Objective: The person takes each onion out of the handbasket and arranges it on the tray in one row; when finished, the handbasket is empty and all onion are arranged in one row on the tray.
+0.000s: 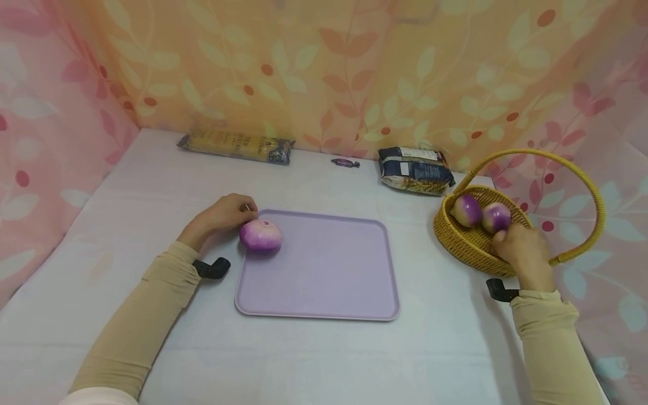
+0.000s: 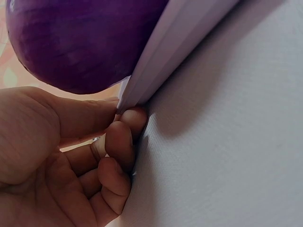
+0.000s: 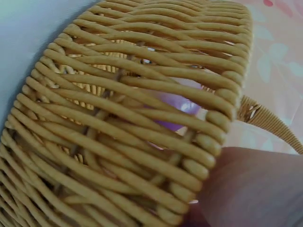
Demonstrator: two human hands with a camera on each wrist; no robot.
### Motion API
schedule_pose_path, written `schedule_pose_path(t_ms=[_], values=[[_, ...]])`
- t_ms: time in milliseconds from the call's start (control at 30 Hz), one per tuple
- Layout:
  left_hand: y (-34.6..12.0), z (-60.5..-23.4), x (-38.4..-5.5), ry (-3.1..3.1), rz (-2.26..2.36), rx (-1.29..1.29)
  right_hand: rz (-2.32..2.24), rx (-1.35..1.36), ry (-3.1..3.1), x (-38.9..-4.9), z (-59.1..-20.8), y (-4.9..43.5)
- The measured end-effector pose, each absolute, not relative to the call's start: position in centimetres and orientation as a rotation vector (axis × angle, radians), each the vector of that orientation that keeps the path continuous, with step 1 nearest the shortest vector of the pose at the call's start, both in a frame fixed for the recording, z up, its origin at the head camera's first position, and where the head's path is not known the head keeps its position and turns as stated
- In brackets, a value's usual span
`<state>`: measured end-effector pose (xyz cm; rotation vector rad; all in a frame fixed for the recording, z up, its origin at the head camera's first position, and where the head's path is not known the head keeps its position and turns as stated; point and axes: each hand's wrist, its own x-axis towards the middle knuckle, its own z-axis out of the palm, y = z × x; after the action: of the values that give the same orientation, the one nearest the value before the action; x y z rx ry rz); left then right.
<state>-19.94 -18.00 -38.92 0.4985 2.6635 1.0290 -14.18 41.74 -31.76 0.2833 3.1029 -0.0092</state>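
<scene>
At its upper left corner, a lilac tray (image 1: pixel 319 264) has its rim pinched by my left hand (image 1: pixel 225 216). The left wrist view shows the thumb above the rim (image 2: pixel 163 56) and curled fingertips (image 2: pixel 134 118) beneath it, against the cloth. On that corner sits a round purple-and-white turnip-like vegetable (image 1: pixel 260 235), right beside the hand. Over at the right, my right hand (image 1: pixel 523 250) reaches across the near rim of a wicker basket (image 1: pixel 468 256), its fingers mostly hidden inside. Two similar purple-and-white vegetables (image 1: pixel 467 210) (image 1: pixel 496 217) lie there; I cannot tell whether the hand grips anything.
A yellow packet (image 1: pixel 235 146) lies at the back left of the white-covered table (image 1: pixel 324 360). Further right are a small purple wrapped candy (image 1: pixel 346 162) and a dark blue packet (image 1: pixel 416 170). The basket's tall hoop handle (image 1: pixel 592 185) arches up beside the right hand.
</scene>
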Motion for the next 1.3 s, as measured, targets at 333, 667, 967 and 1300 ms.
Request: schedule_pose_path(t_ms=[333,667,967,1300], values=[[-18.0,-39.2,-20.1,2.666,1.020,0.485,-0.100,0.376,3.240,-13.7,-29.7,39.1],[-18.1,-39.2,-20.1,2.664,1.012,0.474,-0.303,-0.045,3.680,-13.3,-28.1,31.4],[-18.1,-39.3,-20.2,2.667,1.001,0.471,-0.522,-0.559,3.691,-14.0,-29.3,25.2],[-18.1,-38.9,-20.2,2.653,1.020,0.490,-0.437,-0.869,3.517,-13.8,-32.4,19.9]])
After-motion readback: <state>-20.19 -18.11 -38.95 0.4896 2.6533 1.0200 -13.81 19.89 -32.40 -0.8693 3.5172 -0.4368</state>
